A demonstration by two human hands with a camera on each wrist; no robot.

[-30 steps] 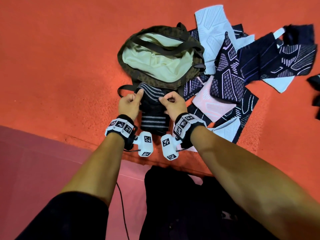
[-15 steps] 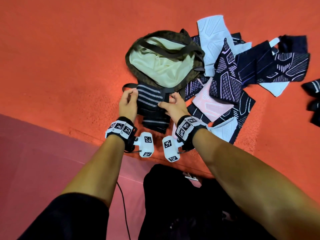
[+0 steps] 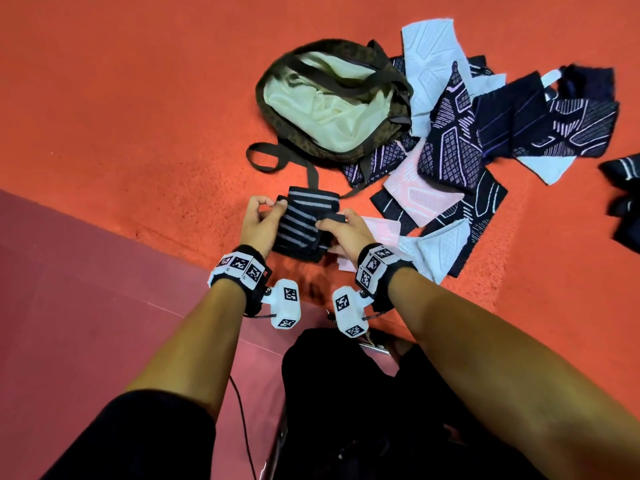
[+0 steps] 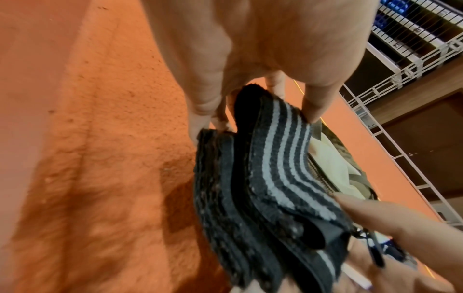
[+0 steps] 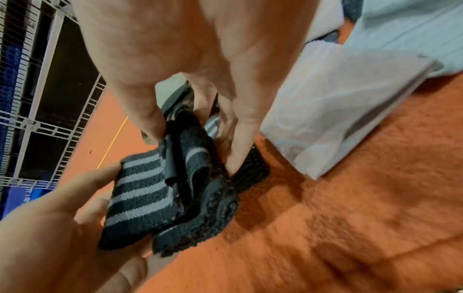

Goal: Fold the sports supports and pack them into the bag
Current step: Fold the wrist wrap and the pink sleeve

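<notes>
Both grips pinch the folded striped support (image 3: 302, 221), left hand (image 3: 257, 224) and right hand (image 3: 348, 231) at its sides. It has come off the floor (image 3: 138, 116), nearer than before; the bag (image 3: 332, 105) waits beyond

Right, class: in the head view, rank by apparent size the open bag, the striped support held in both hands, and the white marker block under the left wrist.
1. Bag, largest.
2. Striped support.
3. White marker block, smallest, though it sits nearer the camera.

Warm dim light; wrist views blurred, edges warped; soft shadows.
</notes>
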